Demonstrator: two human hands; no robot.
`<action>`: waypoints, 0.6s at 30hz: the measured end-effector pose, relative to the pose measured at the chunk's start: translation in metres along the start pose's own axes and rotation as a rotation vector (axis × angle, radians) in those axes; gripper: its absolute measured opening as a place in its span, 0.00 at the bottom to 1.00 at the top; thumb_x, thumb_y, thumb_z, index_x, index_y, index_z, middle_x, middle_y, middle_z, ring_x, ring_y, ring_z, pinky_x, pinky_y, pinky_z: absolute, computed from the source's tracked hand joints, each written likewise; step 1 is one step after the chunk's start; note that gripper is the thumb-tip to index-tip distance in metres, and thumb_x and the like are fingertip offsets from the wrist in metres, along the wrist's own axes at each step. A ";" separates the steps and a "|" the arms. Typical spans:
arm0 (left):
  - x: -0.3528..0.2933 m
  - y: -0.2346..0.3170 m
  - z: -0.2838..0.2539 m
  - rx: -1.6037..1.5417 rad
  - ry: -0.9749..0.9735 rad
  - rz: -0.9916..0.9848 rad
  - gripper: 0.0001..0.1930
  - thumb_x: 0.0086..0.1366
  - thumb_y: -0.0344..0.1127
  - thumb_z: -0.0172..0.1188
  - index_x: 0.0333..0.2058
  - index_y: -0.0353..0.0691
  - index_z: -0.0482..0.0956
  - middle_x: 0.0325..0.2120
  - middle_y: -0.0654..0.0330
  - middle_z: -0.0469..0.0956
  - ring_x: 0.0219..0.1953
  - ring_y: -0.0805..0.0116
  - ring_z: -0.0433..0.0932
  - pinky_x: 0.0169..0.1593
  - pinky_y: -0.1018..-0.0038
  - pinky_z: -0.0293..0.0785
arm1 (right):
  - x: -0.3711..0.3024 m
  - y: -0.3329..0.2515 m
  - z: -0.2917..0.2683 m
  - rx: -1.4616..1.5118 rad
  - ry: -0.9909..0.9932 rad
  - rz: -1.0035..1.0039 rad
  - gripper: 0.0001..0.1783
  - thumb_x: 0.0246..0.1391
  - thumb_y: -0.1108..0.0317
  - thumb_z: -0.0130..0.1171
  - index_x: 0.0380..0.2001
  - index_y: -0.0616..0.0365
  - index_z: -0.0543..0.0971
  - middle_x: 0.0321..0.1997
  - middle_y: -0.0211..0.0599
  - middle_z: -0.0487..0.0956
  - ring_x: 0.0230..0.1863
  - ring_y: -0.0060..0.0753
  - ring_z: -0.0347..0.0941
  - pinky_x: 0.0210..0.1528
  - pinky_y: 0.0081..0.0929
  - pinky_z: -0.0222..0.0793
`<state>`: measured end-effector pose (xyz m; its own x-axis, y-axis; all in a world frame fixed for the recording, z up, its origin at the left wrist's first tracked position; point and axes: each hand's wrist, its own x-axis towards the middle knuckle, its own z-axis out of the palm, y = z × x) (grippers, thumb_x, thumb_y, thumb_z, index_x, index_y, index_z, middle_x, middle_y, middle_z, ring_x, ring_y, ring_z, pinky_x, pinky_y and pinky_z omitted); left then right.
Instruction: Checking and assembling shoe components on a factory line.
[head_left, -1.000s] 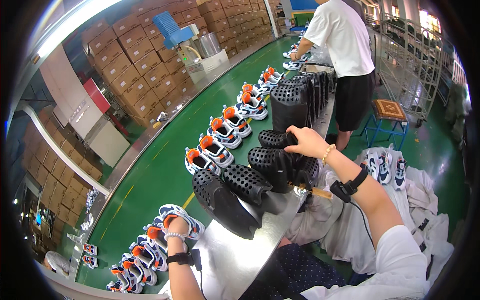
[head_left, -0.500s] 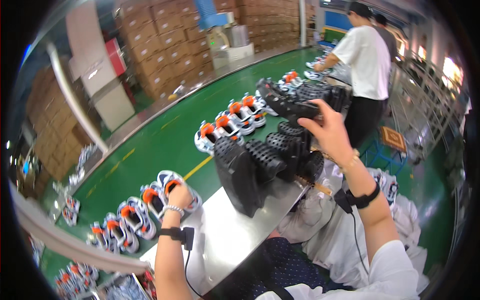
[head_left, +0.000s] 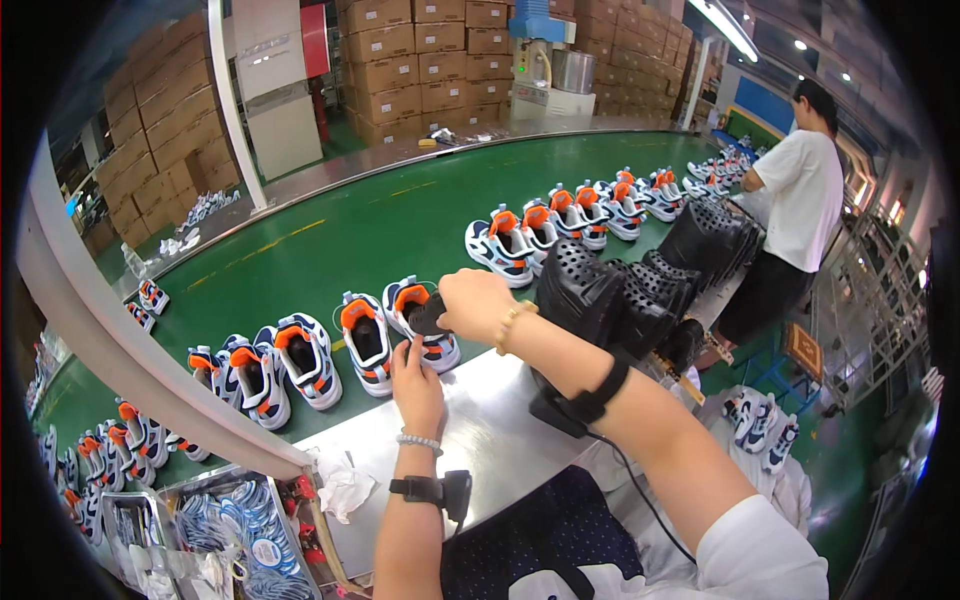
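Observation:
My right hand is closed on a black insole, held over the opening of a white, navy and orange sneaker. Part of the insole is hidden by my fingers. Close below it, my left hand has its thumb and fingers at the near rim of that same sneaker, gripping it there. Another sneaker of the same kind stands just to the left. To the right of my right hand, tall stacks of black perforated insoles stand on the metal table.
A green conveyor belt runs across, carrying rows of sneakers. Lower left, a metal tray holds blue-white pieces beside crumpled paper. A slanted white post rises at the left. A co-worker stands far right, near a stool.
My right hand has moved left from the insole stacks to the sneaker, bringing a black insole. My left hand is now at this sneaker's near rim. The view has turned.

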<state>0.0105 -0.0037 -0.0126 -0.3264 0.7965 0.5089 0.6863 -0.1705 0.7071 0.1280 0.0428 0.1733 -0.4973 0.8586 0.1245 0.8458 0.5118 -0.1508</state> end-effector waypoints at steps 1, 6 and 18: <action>0.002 0.003 0.001 0.021 0.022 0.018 0.23 0.57 0.22 0.49 0.52 0.41 0.73 0.51 0.48 0.69 0.53 0.49 0.68 0.55 0.60 0.66 | 0.015 0.000 0.015 -0.009 0.002 -0.002 0.14 0.40 0.62 0.69 0.30 0.58 0.82 0.34 0.45 0.81 0.38 0.43 0.80 0.38 0.34 0.76; 0.002 -0.002 -0.001 -0.007 0.062 -0.030 0.20 0.56 0.22 0.50 0.48 0.40 0.75 0.47 0.48 0.71 0.50 0.49 0.69 0.53 0.59 0.67 | 0.058 -0.008 0.066 -0.103 0.085 -0.045 0.13 0.38 0.61 0.69 0.29 0.54 0.83 0.35 0.43 0.82 0.38 0.40 0.81 0.38 0.34 0.77; 0.003 0.006 0.005 -0.026 0.113 -0.073 0.19 0.55 0.26 0.55 0.48 0.40 0.74 0.46 0.52 0.71 0.51 0.51 0.68 0.53 0.59 0.65 | 0.096 -0.009 0.139 -0.025 0.020 0.167 0.07 0.47 0.69 0.59 0.30 0.57 0.83 0.35 0.43 0.83 0.38 0.40 0.81 0.38 0.32 0.78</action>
<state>0.0167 0.0007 -0.0093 -0.4469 0.7370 0.5070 0.6418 -0.1307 0.7557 0.0457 0.1242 0.0503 -0.3461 0.9306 0.1189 0.9209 0.3612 -0.1466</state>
